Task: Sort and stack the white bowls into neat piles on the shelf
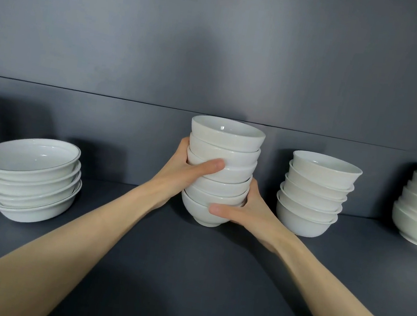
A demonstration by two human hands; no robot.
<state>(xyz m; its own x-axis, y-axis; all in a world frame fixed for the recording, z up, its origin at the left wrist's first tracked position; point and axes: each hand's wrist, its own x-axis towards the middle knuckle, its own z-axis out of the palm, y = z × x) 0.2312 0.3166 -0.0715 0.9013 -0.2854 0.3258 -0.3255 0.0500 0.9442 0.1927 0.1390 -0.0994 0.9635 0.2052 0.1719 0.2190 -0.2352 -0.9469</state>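
held stack between two piles

Head view, wide-angle: the shelf is seen from its near side at close range and slightly from above, with the far back panel faced squarely. The left forearm and right forearm are admitted from the near corners.
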